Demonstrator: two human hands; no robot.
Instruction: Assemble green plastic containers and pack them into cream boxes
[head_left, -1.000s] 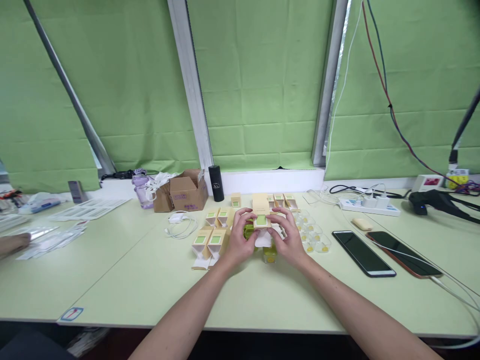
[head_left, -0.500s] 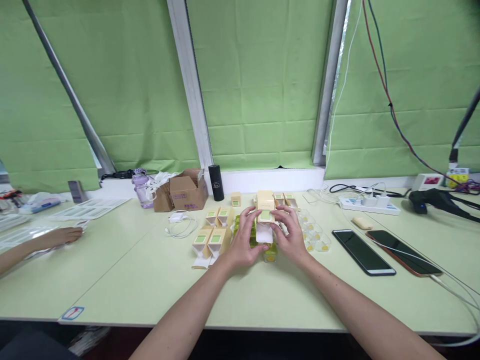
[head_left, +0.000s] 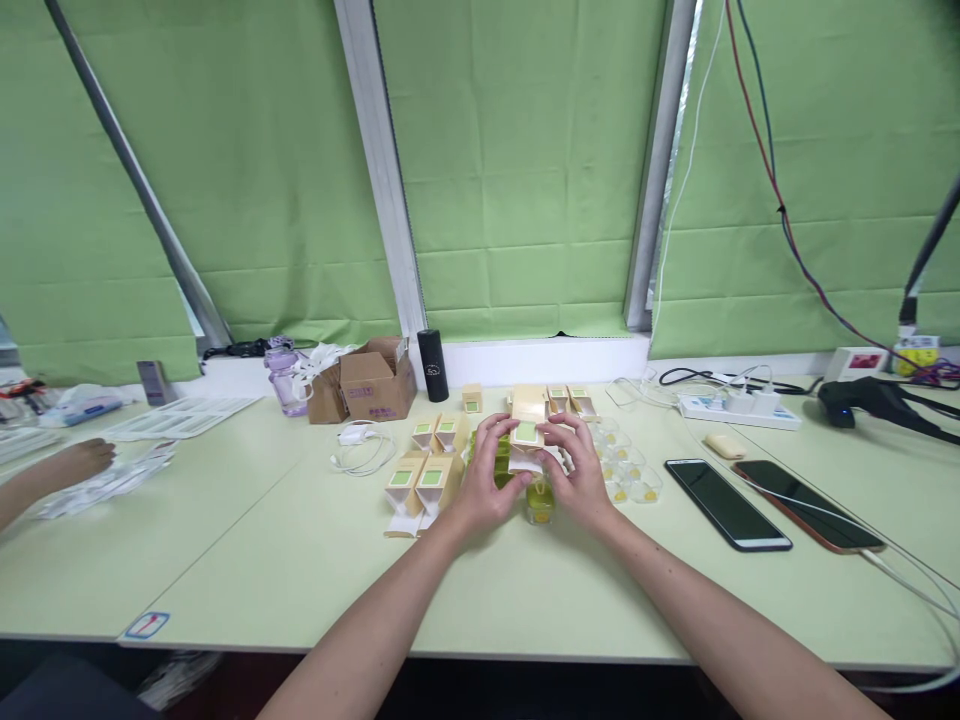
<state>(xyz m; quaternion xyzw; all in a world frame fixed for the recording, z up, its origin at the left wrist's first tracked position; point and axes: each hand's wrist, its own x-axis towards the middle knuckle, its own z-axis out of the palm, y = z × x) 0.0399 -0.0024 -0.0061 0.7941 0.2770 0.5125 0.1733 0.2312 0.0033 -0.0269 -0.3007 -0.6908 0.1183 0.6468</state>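
Note:
Between them, my left hand (head_left: 484, 475) and my right hand (head_left: 581, 470) hold a small cream cardboard box (head_left: 528, 435) with a green window, gripping it from both sides. Its white end flap faces me and looks partly folded. Just below it on the table stands a small clear cup with green contents (head_left: 539, 502). More green cups (head_left: 501, 458) sit behind my left hand, partly hidden. To the left stand several similar cream boxes (head_left: 441, 475) with flaps out. Clear cups with yellow spots (head_left: 634, 478) are grouped beside my right hand.
Two phones (head_left: 727, 505) lie to the right, with a charging cable. Behind them is a power strip (head_left: 739, 408). At the back left stand a brown carton (head_left: 375, 382), a black cylinder (head_left: 431, 366) and a purple bottle (head_left: 286, 378). Another person's hand (head_left: 88, 458) is over white packets at far left.
The box in my hands has tipped, and its white flap, which hung down before, now shows much shorter. The other person's hand has moved left, off the white packets' right end.

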